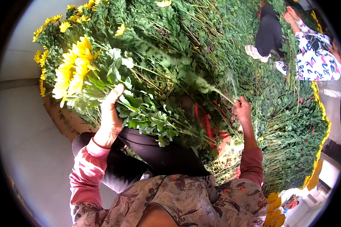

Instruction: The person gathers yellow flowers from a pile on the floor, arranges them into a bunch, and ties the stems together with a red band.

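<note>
My left hand [110, 116] is closed around a leafy bunch of yellow chrysanthemums [74, 69], their blooms side by side at the upper left and their stems slanting down to the right over my lap. Out to the right, my right hand [242, 106] pinches the bare lower end of one green stem [223, 95]. Its leafy part is blurred and stretches up and left over the pile. Strips of red ribbon [207, 124] lie between my two hands, beyond the stem ends of the bunch.
A deep heap of cut chrysanthemum stems [199, 37] fills the area ahead. Stacked stems edged by yellow blooms [324, 113] lie to the right. A person in a patterned top [318, 61] is at the upper right, hands on stems. Pale floor [25, 127] shows at left.
</note>
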The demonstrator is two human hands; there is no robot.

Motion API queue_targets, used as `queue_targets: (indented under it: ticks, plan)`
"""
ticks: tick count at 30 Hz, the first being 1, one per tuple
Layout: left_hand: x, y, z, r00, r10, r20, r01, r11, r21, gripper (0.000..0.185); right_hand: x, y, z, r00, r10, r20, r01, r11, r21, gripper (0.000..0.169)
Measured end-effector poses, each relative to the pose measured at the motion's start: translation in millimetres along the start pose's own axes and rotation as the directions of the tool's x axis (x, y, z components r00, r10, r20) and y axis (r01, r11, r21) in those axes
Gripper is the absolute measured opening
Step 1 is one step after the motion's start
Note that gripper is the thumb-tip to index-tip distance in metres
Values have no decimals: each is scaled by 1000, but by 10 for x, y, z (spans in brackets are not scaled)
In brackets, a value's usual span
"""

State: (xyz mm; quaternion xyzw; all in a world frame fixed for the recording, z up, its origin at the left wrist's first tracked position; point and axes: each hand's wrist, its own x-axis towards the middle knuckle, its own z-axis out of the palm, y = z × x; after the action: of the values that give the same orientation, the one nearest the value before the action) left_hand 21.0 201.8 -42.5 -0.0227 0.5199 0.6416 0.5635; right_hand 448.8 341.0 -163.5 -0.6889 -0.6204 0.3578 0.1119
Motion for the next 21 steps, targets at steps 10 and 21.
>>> queue_targets:
  ticks: [10, 21]
  plan:
    - [-55, 42, 31, 999, -25, -34, 26, 999, 44, 29, 516, 135, 536, 947, -166, 275, 297, 778, -553, 39]
    - [-68, 99, 33, 991, -91, -101, 91, 996, -10, 21, 1782, -1249, 2381, 983, -33, 182, 18, 996, 86, 79]
